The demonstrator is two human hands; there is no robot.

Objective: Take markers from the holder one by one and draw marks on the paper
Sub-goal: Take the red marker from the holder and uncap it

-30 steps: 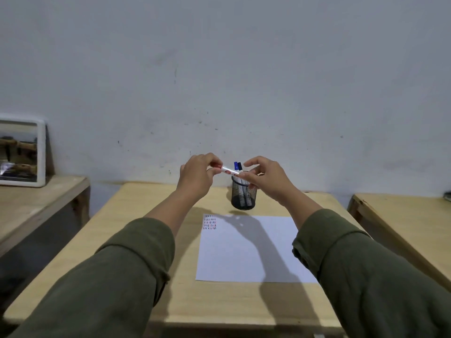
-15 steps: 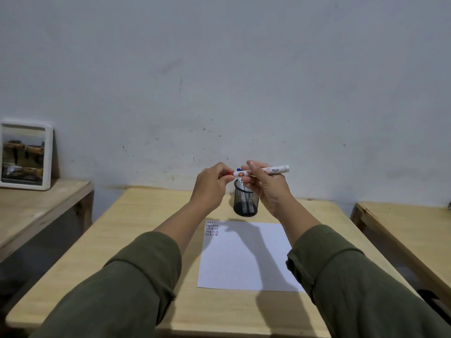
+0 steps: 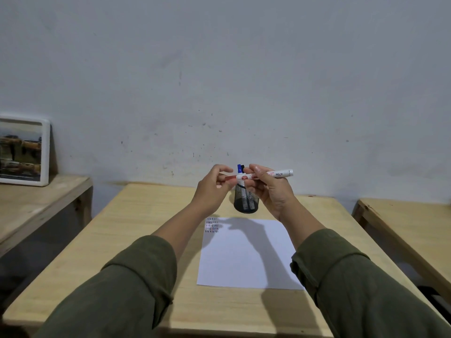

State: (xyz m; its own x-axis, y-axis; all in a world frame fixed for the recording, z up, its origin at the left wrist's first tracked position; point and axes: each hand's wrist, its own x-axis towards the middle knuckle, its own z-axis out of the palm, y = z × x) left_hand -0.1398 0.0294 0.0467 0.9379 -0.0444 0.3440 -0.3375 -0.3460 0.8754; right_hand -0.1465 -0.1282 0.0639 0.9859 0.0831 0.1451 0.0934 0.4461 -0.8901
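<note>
Right hand [image 3: 271, 191]: raised above the desk, fingers wrapped around the barrel of a white marker [image 3: 280, 173], which lies nearly level, its plain end pointing right.
Left hand [image 3: 212, 189]: raised beside it, thumb and fingers pinched on the red cap [image 3: 230, 178] at the marker's left end; whether the cap is seated or loose cannot be told.
Holder [image 3: 245, 201]: black mesh cup standing on the desk just behind and below the hands, partly hidden by them.
Other markers: a blue-capped marker [image 3: 239, 168] and a black-capped marker [image 3: 243, 166] poke up from the holder between the two hands.
Paper [image 3: 246, 259]: white sheet lying flat on the desk nearer the person than the holder, crossed by the shadow of the arms.
Marks [image 3: 211, 225]: rows of short dark and red strokes in the sheet's far left corner.
Desk [image 3: 136, 235]: light wood, against a pale wall.
Sleeves [image 3: 127, 289]: dark green, covering both forearms.
Framed picture [image 3: 23, 152]: leaning on the wall on a side table at left.
</note>
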